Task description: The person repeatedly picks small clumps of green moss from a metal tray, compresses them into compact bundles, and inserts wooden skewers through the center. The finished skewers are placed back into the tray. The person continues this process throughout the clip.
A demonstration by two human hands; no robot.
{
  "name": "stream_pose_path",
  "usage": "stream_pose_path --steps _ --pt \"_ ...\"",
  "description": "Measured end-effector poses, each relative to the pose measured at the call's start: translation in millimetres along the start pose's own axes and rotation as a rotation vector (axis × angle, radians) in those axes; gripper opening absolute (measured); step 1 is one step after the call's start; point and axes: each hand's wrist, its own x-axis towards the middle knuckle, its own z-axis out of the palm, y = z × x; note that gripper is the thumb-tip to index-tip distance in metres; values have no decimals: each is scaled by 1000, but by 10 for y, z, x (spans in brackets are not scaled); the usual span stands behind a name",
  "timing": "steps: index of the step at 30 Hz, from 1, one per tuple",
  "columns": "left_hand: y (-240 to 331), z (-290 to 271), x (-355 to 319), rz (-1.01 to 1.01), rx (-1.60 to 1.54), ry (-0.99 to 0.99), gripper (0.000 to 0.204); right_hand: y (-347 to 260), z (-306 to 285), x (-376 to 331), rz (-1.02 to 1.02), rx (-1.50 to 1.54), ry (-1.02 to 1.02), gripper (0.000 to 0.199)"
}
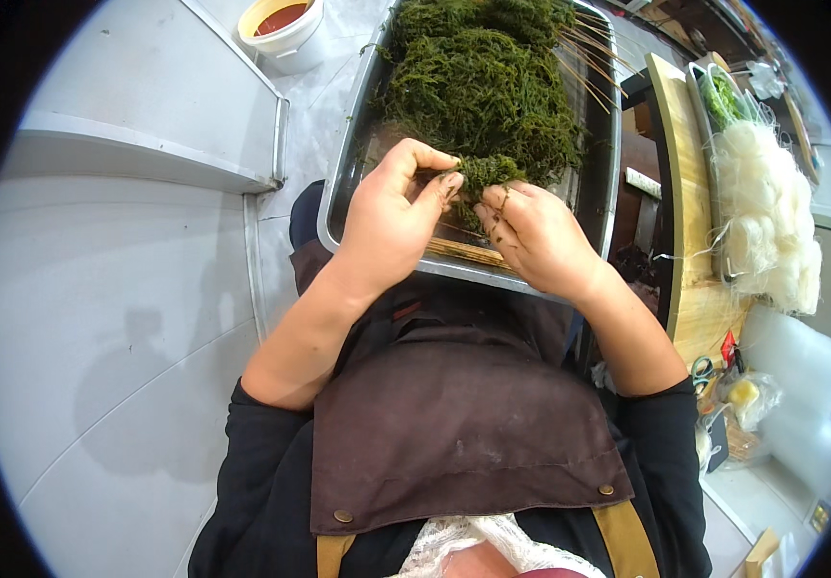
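Green clump (493, 171) of stringy, moss-like strands: located between the 2 hands, over the near part of a grey-rimmed tray (335, 193).

Grip, left hand (389, 214): thumb and fingertips pinch the left end of the clump. Grip, right hand (539, 231): fingers curl in on its right end; bits of green cling to them.

Handling (judged): light, soft and limp, probably damp and a little slippery; single strands likely tear or shed. Best hold: a gathered bunch, pinched at both ends rather than by loose tips.

Containers: tray holds a thick green pile (478, 91), with thin sticks (597, 58) at its far right and more along its near edge. White bucket (292, 48), upper left, contains reddish-brown liquid (281, 19). On the wooden counter (687, 183), a shallow container holds bright green leaves (722, 99) and white stringy bundles (762, 193).
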Motion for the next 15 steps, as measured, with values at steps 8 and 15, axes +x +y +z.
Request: stream_pose_path --steps 8,15 --pt "-41 -40 -57 -123 -145 -345 8 198 -427 180 -5 273 -15 14" --pt "-76 16 -1 11 -184 -80 13 78 -15 -18 21 158 -18 14"
